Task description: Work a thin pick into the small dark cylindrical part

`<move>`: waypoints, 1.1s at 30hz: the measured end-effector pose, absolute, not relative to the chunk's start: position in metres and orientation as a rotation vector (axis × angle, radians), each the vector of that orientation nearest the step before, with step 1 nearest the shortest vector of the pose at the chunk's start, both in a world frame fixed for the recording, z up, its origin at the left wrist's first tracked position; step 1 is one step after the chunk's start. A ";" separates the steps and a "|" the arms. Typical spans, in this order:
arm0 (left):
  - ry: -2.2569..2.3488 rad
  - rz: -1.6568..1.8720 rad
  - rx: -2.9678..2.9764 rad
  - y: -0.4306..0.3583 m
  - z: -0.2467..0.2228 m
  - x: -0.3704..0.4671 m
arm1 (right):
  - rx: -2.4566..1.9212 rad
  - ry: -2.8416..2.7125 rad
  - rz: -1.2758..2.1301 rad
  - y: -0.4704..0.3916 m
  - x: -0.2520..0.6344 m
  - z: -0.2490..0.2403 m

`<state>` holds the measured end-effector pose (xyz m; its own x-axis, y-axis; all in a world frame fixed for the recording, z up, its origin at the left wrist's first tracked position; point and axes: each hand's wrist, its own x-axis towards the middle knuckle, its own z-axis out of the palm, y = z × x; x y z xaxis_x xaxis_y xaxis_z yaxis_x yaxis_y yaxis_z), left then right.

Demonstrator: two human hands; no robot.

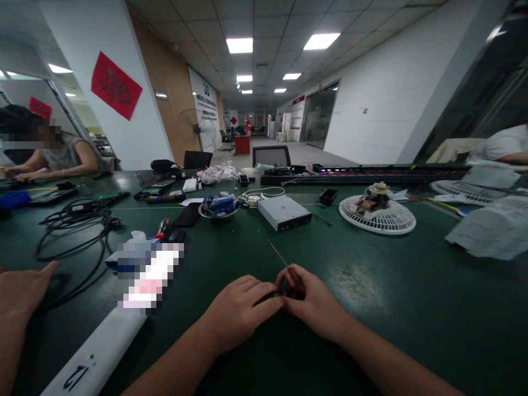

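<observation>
My left hand point(243, 305) and my right hand point(315, 300) meet low over the green table. Between their fingertips is a small dark object point(295, 292), mostly hidden, and I cannot make out its kind. My left fingers are closed on its near side. A thin metal rod point(279, 254) sticks up and to the left out of my right fingers, with something reddish at its lower end. My right fingers are curled round this rod and also touch the dark object. Beyond both hands lies a silver optical drive point(284, 212) with a black front.
Another person's hand point(27, 289) reaches in at left, beside a lit phone point(154, 275) and a white bar point(97, 349). Black cables point(78, 220), a metal bowl point(218, 214) with blue items, and a white fan grille point(377, 220) lie farther back on the table point(412, 308).
</observation>
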<state>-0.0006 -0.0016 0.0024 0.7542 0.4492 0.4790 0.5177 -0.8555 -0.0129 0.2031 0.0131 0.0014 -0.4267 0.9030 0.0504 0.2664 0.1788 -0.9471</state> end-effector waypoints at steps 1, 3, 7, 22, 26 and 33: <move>-0.784 -0.710 -2.814 -0.003 0.002 -0.001 | -1.092 -1.808 1.256 0.012 0.203 0.002; -0.811 -0.727 -2.836 -0.005 0.003 -0.003 | -1.105 -1.831 1.184 0.010 0.202 0.003; -0.845 -0.725 -2.875 -0.008 0.005 -0.003 | -1.135 -1.834 1.156 0.004 0.198 0.005; -1.418 -1.260 -2.714 0.001 -0.002 -0.014 | -1.211 -2.068 0.646 0.012 0.226 0.018; -1.741 -1.381 -2.509 0.006 -0.003 -0.017 | -1.199 -2.140 0.534 0.016 0.233 0.018; -1.812 -1.386 -2.523 0.010 -0.003 -0.020 | -1.127 -2.256 0.550 0.017 0.231 0.012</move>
<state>-0.0205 0.0096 -0.0026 0.1155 0.8816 0.4577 0.6721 -0.4086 0.6175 0.2305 0.0167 0.0125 -0.4948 0.8183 0.2925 0.5919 0.5638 -0.5760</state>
